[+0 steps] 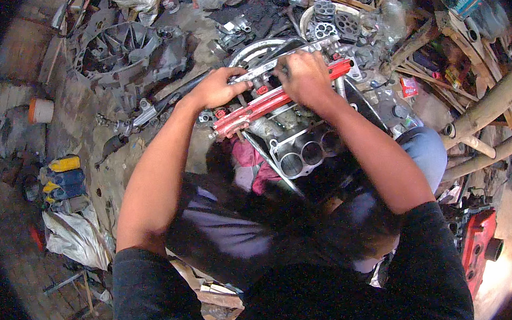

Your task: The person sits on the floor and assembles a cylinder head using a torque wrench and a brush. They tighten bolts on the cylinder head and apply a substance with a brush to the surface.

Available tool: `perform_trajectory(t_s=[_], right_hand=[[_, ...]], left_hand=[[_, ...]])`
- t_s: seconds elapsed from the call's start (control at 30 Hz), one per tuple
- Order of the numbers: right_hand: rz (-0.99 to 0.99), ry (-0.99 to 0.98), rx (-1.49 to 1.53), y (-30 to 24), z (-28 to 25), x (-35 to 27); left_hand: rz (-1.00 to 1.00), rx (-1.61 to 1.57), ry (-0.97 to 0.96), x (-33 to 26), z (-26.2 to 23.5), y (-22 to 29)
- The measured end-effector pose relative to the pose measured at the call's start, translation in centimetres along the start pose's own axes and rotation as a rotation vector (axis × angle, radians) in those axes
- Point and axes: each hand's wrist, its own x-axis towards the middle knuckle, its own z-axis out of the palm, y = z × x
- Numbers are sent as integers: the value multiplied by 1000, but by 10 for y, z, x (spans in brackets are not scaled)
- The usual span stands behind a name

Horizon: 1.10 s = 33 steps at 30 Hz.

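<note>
A long silver metal bar point(261, 69) lies slanted beyond a red metal rail point(281, 99). My left hand point(220, 89) grips the bar's left end between thumb and fingers. Farther right, my right hand point(305, 79) is closed, its fingers curled down at the bar; whatever lies under its fingertips is hidden. Small red fittings point(262, 90) show between bar and rail. Nearer me rests a metal engine block point(312, 166) with round bores facing up. Pink cloth point(248, 154) is beside the block, close to my legs.
A large grey ribbed housing point(130, 55) sits at the far left. Round plates with holes point(325, 29) lie beyond my right hand. Wooden poles point(486, 103) and a red engine cover point(478, 245) are at the right. Bottles point(65, 178) and a white sack point(78, 234) are at the left.
</note>
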Motion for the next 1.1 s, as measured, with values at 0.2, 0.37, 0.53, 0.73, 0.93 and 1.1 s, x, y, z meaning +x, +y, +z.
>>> perform_trajectory(t_s=[0.2, 0.37, 0.53, 0.73, 0.93, 1.1], right_hand=[[-45, -14, -109, -4, 1, 1], [-43, -18, -86, -5, -5, 3], [33, -66, -100, -9, -6, 2], [48, -1, -113, -8, -5, 1], [28, -53, -103, -10, -5, 3], [-33, -50, -43, -5, -7, 1]], left_hand=[[21, 2, 7, 1, 1, -6], [-13, 6, -34, 0, -3, 4], [-167, -111, 23, -6, -5, 9], [-136, -153, 38, -4, -3, 4], [-110, -217, 38, -1, -2, -3], [-111, -206, 48, 1, 0, -2]])
